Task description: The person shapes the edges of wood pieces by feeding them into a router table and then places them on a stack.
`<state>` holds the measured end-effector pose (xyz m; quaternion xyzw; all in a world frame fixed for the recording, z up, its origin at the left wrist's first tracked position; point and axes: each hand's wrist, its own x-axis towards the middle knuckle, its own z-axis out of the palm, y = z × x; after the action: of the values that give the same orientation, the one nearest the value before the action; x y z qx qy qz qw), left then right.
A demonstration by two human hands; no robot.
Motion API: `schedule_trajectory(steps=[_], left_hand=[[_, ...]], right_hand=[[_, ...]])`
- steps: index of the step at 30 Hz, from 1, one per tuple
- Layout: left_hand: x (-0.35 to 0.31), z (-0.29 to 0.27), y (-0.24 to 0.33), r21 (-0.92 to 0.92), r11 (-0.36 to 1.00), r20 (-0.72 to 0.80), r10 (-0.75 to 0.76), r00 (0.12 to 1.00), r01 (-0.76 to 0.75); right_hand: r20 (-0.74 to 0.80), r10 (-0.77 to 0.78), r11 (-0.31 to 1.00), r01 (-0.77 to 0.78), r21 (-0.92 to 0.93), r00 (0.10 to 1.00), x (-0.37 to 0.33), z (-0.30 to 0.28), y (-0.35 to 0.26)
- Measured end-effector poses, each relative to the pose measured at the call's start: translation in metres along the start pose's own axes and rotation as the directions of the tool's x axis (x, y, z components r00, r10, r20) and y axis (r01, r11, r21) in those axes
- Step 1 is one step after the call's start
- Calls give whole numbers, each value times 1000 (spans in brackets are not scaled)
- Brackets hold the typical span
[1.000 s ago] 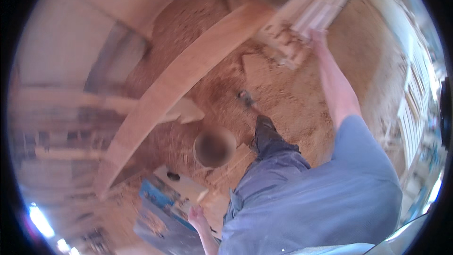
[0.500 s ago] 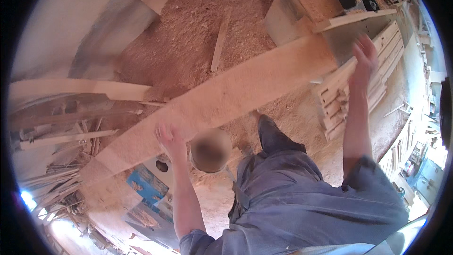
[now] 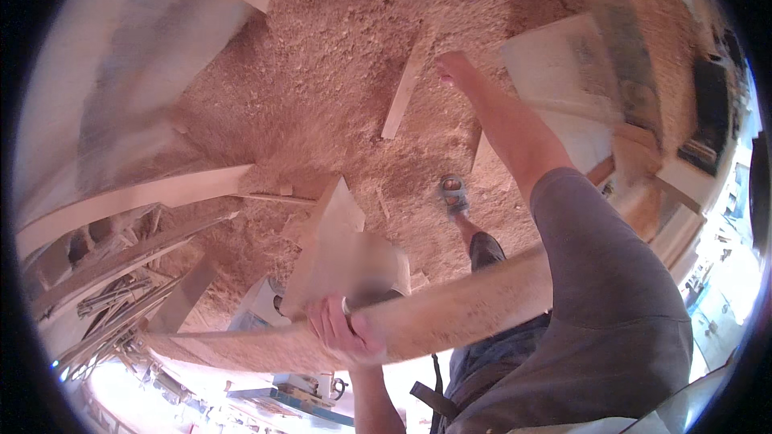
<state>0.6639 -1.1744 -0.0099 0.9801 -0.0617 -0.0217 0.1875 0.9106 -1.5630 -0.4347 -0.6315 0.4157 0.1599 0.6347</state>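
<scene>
A long wooden board (image 3: 458, 309) runs slantwise across my front, rising to the right and passing close to my body. My left hand (image 3: 346, 329) is wrapped around it left of the middle, thumb and fingers closed on the wood. The board's right end disappears behind my right upper arm. My right arm reaches forward over the sawdust-covered floor, away from the board. At its end, my right hand (image 3: 457, 70) is loosely closed with the fingers folded under, and no object shows in it. A narrow wooden strip (image 3: 406, 88) lies on the floor just left of that hand.
Sawdust (image 3: 322, 48) covers the floor ahead. Long planks (image 3: 145, 201) and thin offcuts lie at the left. A pale panel (image 3: 559, 64) stands at the right, near a dark box-like object (image 3: 706, 104). My sandalled foot (image 3: 453, 191) is on the sawdust.
The board has come lower and closer to my body, and my left hand now grips it. My right hand has swung left, away from the board's right end. The view has shifted.
</scene>
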Motion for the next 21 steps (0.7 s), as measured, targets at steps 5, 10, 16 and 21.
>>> schedule_trajectory(steps=[5, 10, 16, 21], left_hand=[[26, 9, 3, -89, 996, 92, 29, 995, -21], [16, 0, 5, 85, 994, 170, -75, 983, 61], [10, 22, -8, -63, 995, -31, 70, 997, -72], [8, 17, -14, 21, 997, 69, 67, 995, -68]], right_hand=[[-42, -102, 992, 99, -72, 994, 123, -66, 114], [5, 48, 996, -48, 79, 999, 97, 34, 98], [-10, -10, 939, 13, 343, 1000, 121, 13, 82], [9, -156, 865, 132, 484, 988, 168, 4, 104]])
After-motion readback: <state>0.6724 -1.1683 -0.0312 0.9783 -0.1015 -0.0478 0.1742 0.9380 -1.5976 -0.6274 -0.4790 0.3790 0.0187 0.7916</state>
